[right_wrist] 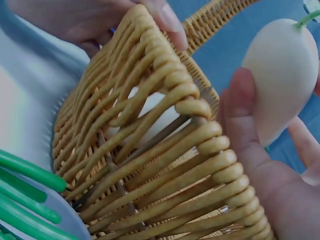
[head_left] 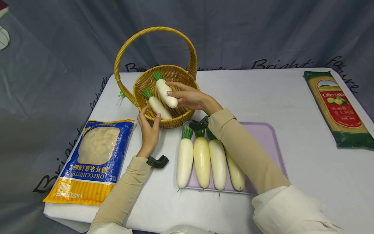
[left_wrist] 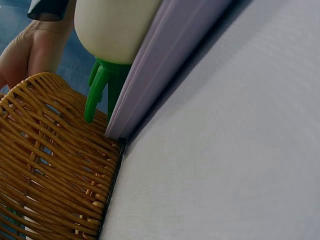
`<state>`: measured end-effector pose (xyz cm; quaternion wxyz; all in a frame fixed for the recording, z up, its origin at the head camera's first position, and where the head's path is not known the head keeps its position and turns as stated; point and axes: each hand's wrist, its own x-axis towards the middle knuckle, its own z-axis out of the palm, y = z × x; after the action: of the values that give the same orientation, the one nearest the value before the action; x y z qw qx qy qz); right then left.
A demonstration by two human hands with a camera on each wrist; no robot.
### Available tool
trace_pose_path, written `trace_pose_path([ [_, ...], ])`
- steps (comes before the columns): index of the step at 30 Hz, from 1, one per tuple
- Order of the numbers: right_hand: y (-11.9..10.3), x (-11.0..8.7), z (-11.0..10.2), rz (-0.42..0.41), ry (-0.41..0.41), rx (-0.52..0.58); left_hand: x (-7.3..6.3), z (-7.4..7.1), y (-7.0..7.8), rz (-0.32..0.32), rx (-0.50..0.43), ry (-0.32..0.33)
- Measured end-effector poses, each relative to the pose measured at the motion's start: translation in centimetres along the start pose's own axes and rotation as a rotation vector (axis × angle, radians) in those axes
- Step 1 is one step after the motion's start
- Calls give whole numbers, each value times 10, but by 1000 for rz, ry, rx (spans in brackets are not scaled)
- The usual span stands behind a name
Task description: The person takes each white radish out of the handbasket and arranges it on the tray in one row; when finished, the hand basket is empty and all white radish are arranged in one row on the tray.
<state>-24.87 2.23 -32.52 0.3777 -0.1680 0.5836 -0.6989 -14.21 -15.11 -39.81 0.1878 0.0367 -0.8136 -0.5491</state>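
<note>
Over the wicker basket (head_left: 175, 123), my right hand (head_left: 188, 96) grips a white radish (head_left: 166, 92) with green stubs of leaf, thumb on its near side. The right wrist view shows this radish (right_wrist: 282, 75) between thumb and fingers, above the basket's rim (right_wrist: 200, 112). Inside the basket lies another white radish (head_left: 158, 108), its leafy end toward the back left. My left hand (head_left: 149, 131) holds the basket's near left rim between thumb and fingers. In the left wrist view the woven basket side (left_wrist: 55, 165) fills the lower left.
Several radishes (head_left: 201, 162) lie side by side on a lilac tray (head_left: 267, 136) right in front of the basket. A blue and yellow orecchiette bag (head_left: 96, 156) lies at left, a green and red pasta packet (head_left: 339, 107) at far right. The tall handle (head_left: 157, 29) arches over the basket.
</note>
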Motion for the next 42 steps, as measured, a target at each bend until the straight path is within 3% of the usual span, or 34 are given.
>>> trace_pose_path([
  [9,0,-22,-4,-60,26,129,0,-1,0,6,12,-2],
  [19,-2,-63,-19,-100,35,104,0,-2,0,4,1,-6],
  [24,-4,-91,-28,-119,32,110,-1,-3,0,-1,0,-10],
  [30,1,-131,-42,-119,37,34,0,-3,0,-3,-9,-15],
  [35,11,-165,-50,-93,81,-30,-1,-3,7,-3,-27,-21],
  [42,36,-213,-48,-92,106,-119,-2,1,0,7,-27,-11],
])
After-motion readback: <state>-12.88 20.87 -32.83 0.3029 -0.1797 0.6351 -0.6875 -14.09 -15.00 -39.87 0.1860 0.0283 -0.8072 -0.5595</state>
